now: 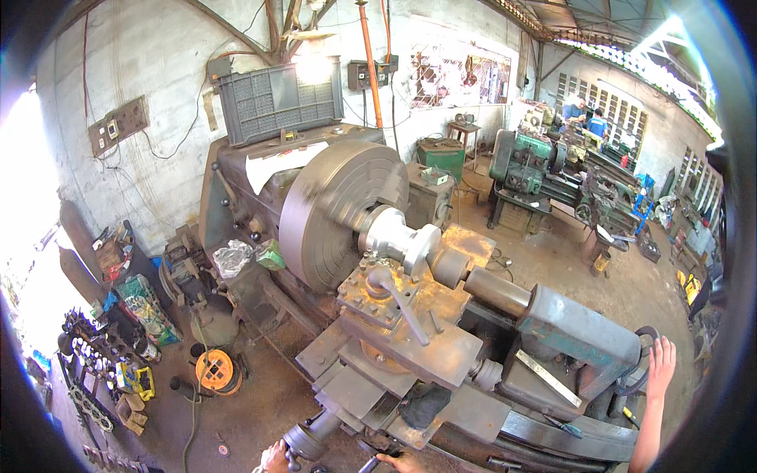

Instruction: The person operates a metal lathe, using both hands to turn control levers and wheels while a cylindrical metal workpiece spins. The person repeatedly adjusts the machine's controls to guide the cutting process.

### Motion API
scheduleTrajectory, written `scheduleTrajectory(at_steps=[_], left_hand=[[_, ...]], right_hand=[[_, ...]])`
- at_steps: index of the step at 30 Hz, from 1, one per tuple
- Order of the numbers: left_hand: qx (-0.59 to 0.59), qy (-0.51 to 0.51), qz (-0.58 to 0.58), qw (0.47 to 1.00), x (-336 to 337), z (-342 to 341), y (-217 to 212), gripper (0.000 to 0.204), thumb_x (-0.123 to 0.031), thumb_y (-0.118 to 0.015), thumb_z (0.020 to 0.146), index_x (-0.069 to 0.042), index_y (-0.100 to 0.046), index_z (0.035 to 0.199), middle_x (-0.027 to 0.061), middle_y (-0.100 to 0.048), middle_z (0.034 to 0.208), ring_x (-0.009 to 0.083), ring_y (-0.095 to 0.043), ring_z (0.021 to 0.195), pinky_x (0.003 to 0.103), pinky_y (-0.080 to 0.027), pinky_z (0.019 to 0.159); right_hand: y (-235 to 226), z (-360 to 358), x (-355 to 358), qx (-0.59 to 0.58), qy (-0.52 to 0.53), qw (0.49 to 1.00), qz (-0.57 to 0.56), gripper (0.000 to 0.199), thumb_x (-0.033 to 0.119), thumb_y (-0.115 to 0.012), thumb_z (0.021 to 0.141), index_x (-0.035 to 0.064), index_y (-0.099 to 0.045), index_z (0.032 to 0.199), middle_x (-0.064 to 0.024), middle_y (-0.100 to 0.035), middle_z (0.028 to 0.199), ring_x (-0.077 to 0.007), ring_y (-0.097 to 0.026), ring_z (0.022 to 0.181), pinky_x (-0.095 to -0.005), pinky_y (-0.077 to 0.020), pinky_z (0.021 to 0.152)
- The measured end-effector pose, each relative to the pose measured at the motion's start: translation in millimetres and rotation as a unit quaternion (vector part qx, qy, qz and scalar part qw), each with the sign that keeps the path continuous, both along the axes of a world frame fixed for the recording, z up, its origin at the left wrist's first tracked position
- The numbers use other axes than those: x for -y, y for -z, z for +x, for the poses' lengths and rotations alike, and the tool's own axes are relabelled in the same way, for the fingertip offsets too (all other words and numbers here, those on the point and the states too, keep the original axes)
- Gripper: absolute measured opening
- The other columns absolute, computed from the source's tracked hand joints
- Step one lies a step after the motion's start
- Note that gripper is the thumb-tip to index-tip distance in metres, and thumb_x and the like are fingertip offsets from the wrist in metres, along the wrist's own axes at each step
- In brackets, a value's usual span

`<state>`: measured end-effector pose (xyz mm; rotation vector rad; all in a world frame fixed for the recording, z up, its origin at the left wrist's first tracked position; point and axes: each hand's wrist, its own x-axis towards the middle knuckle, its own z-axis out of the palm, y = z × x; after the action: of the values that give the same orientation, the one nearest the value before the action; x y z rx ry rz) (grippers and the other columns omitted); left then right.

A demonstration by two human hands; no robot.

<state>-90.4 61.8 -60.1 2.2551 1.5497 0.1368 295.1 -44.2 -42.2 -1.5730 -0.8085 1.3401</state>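
Note:
At the lower edge, my left hand (275, 456) is closed on the cross-slide handle (295, 459), beside its round dial (306, 441). To its right, my right hand (400, 462), partly cut off by the edge, has its fingers round a dark crank handle (369, 465). Both belong to a big lathe. Its broad chuck (335, 221) looks blurred as if turning. A shiny flanged metal workpiece (392, 235) sits between chuck and tailstock (579, 331). The tool post (378, 288), with a long clamping lever (406, 315), stands close in front of the workpiece.
At the right, another person's hand (661, 367) rests at the tailstock handwheel (643, 359). A dark cloth (424, 404) lies on the carriage. On the floor at left are an orange cable reel (216, 370) and metal parts. Behind stands a green lathe (524, 162), with people further back.

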Motion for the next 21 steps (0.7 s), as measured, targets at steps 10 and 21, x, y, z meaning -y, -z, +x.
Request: scheduleTrajectory(at_steps=[10,21], left_hand=[[-0.036,-0.011,-0.047,0.998,2,11,-19,0.071,-0.013,-0.066,0.069,-0.003,-0.041,0.134,0.0214,-0.063,0.095,0.0399,-0.062,0.086,0.048,-0.051,0.073],[-0.003,-0.006,0.010,1.000,2,12,-9,0.063,-0.017,-0.065,0.073,-0.004,-0.045,0.131,0.0206,-0.064,0.098,0.0387,-0.063,0.088,0.046,-0.052,0.075]], right_hand=[[2,-6,2,-0.005,0.004,1.000,0.002,0.042,0.036,-0.080,0.076,0.0040,-0.068,0.100,-0.0071,-0.067,0.086,-0.0175,-0.061,0.079,-0.0333,-0.0490,0.072],[0,-8,3,-0.016,0.024,1.000,0.009,0.040,0.035,-0.079,0.076,0.0034,-0.068,0.098,-0.0065,-0.067,0.083,-0.0168,-0.060,0.075,-0.0330,-0.0488,0.069]])
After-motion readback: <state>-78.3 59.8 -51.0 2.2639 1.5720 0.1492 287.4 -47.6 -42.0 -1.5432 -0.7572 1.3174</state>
